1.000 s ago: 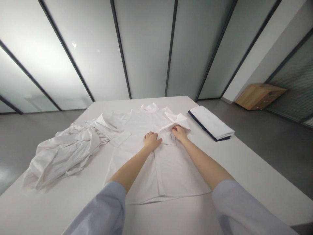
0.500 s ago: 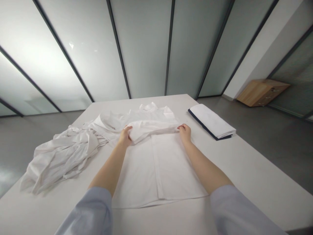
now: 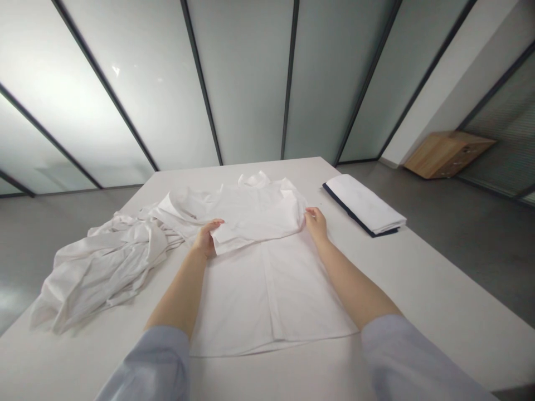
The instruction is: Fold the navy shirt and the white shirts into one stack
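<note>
A white shirt lies on the table with its hem toward me and its collar at the far end. An upper layer of its cloth reaches across the middle, over the flat lower part. My left hand is closed on this layer at its left edge, thumb on top and the other fingers partly hidden. At the right edge my right hand pinches the cloth between thumb and fingers. Left of the shirt, and touching it, is a crumpled heap of white cloth.
A folded white cloth rests on a dark blue piece at the right of the white table. Beyond the table stand frosted glass panels. A wooden cabinet is on the floor at right.
The shirt's upper layer has spread flatter and its edge has come toward me. My left hand has shifted left and slightly nearer, while my right hand has moved a little away from me.
</note>
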Tool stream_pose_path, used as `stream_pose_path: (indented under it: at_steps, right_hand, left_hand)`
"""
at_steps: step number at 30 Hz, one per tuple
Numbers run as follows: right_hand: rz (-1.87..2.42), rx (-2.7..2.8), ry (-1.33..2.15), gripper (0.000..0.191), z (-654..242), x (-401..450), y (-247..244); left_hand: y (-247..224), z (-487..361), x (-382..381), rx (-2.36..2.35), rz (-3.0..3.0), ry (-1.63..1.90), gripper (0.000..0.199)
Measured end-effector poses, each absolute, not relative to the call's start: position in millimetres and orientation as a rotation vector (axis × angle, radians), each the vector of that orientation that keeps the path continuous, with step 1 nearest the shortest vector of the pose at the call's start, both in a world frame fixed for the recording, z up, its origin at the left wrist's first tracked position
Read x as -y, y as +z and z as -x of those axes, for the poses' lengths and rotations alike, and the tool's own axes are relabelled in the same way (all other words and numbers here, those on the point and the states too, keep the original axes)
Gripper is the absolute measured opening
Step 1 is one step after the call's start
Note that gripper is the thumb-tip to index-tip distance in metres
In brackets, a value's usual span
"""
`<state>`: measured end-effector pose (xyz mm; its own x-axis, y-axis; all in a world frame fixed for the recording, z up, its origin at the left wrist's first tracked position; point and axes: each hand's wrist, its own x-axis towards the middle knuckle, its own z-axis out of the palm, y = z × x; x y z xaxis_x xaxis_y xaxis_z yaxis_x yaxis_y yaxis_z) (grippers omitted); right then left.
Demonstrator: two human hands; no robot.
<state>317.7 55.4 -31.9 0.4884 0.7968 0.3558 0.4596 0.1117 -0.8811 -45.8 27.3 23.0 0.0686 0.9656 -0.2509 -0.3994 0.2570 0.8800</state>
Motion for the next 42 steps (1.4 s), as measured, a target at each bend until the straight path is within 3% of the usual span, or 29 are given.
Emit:
stream_pose_path:
  at_steps: [6,12,26,34,42]
  right_hand:
    - [1.530,1.079,0.371,0.022,-318,-55,-28]
    - [1.589,1.162,0.350,0.021,-318,-56,-27]
    - [1.727,1.277,0.231,0.017,-318,-62,-28]
    - [1.759,1.317,0.158,0.016,-317,-63,-29]
    - [1.793,1.327,0.170,0.017,-315,-60,-25]
  left_hand:
    - [35,54,-25,-0.933,-0.722,1.220,0.015]
    - [34,74,-13,-1.117,-0.831,1.046,0.026]
    - [43,87,44,-1.149,-0.757,1.113,0.024]
    - [37,99,61,-1.254,-0.956,0.788,0.031]
    - [49,113,52,-1.429,-1.536,0.429,0.045]
